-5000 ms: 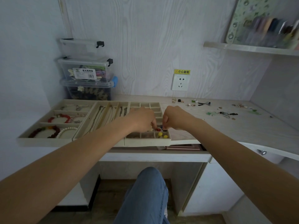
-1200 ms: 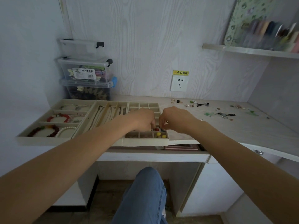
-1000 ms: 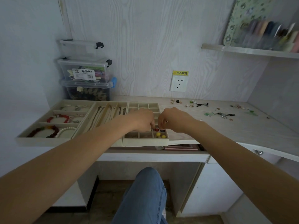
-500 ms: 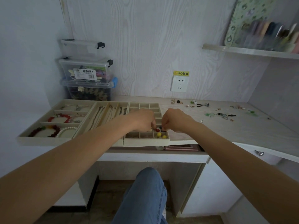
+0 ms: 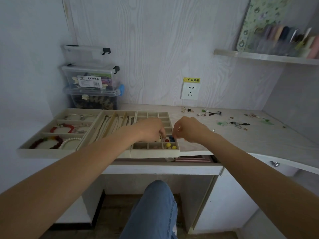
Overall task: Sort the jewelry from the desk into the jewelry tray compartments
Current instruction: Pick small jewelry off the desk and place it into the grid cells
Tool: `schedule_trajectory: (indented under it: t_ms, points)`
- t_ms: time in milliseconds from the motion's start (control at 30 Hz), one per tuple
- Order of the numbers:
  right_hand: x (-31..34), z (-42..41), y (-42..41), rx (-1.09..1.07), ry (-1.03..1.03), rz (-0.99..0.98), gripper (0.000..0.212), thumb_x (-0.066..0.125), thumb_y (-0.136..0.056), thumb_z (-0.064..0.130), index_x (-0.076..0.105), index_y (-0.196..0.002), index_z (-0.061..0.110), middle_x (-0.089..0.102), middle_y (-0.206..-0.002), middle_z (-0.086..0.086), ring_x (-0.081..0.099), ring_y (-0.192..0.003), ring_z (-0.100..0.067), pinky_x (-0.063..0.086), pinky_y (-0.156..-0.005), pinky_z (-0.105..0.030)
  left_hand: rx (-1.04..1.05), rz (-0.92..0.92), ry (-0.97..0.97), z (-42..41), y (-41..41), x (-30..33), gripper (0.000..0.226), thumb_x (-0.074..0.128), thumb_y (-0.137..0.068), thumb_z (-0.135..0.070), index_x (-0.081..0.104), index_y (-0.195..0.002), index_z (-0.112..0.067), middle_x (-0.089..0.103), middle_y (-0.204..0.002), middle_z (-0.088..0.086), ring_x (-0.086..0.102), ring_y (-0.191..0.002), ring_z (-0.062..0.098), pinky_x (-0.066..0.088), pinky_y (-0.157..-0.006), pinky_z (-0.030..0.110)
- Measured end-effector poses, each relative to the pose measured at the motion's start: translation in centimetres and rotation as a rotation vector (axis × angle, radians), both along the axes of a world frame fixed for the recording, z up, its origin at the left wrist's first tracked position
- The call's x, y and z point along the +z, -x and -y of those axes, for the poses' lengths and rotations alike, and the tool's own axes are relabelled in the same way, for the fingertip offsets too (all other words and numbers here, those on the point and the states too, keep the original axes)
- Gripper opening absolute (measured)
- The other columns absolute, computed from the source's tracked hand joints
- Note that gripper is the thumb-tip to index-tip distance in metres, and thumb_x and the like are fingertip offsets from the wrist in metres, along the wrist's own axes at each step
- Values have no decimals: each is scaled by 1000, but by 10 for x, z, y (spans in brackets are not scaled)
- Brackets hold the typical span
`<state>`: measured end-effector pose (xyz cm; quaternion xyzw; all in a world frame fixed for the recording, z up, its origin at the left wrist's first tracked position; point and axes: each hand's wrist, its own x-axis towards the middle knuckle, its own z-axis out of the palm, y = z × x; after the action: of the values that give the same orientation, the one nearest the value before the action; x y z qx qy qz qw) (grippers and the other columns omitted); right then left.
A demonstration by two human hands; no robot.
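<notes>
Head camera looks down on the desk [image 5: 259, 140], loose jewelry [image 5: 236, 124] scattered at its far right. On the jewelry tray [image 5: 103, 152], left hand [image 5: 151, 128] and right hand [image 5: 189, 129] curl, fingertips pinched over the small right compartments; what they grip I cannot tell. Socket sticker [image 5: 192, 80] reads 小心触电.

Yellow sticker [image 5: 191, 80] above wall socket [image 5: 190, 91]: 小心触电
White label [image 5: 89, 81] on middle clear storage box [image 5: 89, 77]: 欧式收纳盒, with a barcode too small to read
</notes>
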<state>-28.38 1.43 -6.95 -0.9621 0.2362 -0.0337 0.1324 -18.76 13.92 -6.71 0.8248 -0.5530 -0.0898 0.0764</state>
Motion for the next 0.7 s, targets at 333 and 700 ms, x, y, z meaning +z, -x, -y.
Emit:
schedule_trajectory:
  t_ms: [333,700]
  points:
    - [13,42,7,-90,-54,167,22,50,-92,15,69,-99,8,70,-105,-8,67,-89,-22,54,-85,-37,33,-66,141,40,-9,18,31,47,-93,-3,66,-114,-17,57,-127,2,54,-110,12,38,-93,20]
    - [-10,175,-20,-355,-80,141,48,43,-96,14,32,-143,10,43,-139,-17,42,-126,-32,36,-99,-34,4,-162,216,194,-48,18,38,41,-95,-5,51,-131,-8,52,-134,11,48,-121,24,36,-94,22]
